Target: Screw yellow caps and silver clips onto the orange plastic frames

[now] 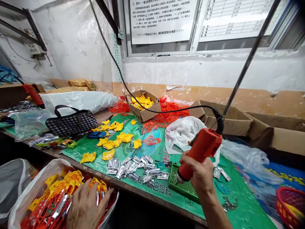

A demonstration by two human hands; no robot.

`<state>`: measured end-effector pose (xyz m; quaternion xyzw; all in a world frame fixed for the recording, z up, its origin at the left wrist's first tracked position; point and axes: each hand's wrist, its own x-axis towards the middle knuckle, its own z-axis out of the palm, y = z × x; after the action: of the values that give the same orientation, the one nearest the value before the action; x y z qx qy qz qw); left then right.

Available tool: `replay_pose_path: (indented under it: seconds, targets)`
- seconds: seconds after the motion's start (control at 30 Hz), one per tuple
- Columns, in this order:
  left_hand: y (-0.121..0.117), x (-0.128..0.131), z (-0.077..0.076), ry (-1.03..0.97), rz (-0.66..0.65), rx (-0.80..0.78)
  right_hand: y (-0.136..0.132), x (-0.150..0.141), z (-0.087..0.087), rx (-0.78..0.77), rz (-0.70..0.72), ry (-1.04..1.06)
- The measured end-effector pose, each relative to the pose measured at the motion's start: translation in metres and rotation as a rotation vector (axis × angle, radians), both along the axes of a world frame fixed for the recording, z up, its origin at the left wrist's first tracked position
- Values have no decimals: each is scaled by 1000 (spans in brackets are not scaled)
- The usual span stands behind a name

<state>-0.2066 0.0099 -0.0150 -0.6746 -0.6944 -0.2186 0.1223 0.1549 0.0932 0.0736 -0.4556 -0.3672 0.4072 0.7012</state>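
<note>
Over tray — right hand (closed) grips screwdriver.

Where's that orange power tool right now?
In the head view, the orange power tool is right of centre, gripped in the right hand, its tip down on the small green tray beside the silver packets.

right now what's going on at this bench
A person works at a green-covered bench. The right hand grips an orange corded power tool, tip down on a small green perforated tray. The left hand reaches into a white bag of yellow, red and silver parts. Loose yellow pieces and silver pieces lie on the bench.
</note>
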Motion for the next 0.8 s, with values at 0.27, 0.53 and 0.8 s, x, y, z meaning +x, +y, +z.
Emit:
replay_pose_path:
  seconds: [0.27, 0.53, 0.8]
  targets:
    - [123, 125, 59, -93, -330, -83, 10, 16, 5, 3, -74, -83]
    - [233, 165, 26, -232, -392, -296, 15, 50, 4, -88, -221, -272]
    - [226, 140, 46, -761, -322, -354, -5, 29, 1, 142, -769, -921]
